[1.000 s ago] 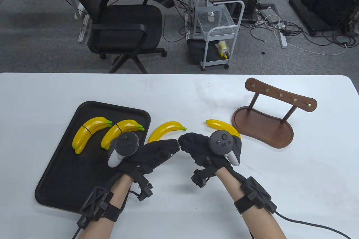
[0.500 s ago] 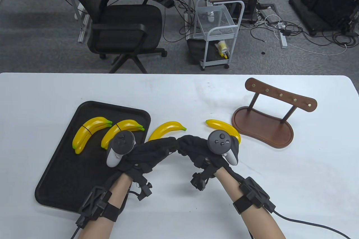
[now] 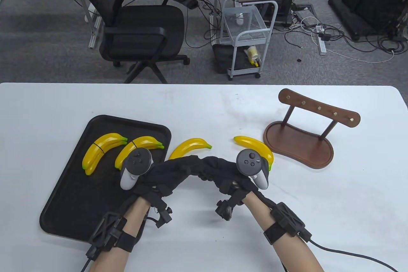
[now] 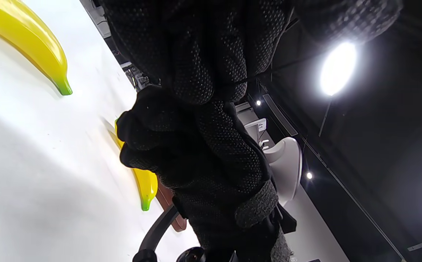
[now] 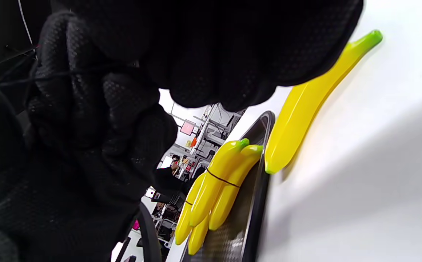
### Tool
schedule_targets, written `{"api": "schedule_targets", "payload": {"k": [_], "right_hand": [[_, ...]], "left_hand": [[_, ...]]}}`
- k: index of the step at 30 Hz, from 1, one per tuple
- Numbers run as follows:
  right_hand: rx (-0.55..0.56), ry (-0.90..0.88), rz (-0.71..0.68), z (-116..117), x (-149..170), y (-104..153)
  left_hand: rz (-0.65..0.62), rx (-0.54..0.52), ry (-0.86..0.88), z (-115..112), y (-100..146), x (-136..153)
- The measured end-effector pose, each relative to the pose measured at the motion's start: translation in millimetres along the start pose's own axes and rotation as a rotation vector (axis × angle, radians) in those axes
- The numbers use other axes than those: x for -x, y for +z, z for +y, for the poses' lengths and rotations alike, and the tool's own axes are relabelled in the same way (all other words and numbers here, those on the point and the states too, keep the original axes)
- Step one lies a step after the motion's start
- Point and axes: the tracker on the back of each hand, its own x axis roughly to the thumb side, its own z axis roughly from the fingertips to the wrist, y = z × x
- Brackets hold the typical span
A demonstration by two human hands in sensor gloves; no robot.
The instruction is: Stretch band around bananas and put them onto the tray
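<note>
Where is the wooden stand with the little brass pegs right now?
In the table view, the wooden stand sits on the white table's right side, just right of a loose banana beside the right hand.

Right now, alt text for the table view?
Two gloved hands, left hand and right hand, meet fingertip to fingertip above a white table. Two banded banana pairs lie on a black tray; two loose bananas lie beside it.
</note>
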Motion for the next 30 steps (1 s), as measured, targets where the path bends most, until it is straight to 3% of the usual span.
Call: {"api": "schedule_targets", "payload": {"k": [10,21,30], "right_hand": [[0.014,0.069,-0.014,1,-4,1],[0.033,0.215,-0.024,-7,-3,-1],[0.040,0.409,-0.007,-27,-10,-29]], "left_hand": [[-0.003,-0.026,-0.062,6,3,-7],[0.044,-0.145,-0.377,28,14,-15],[0.124,-0.188,-0.556,38,20,-2]]}}
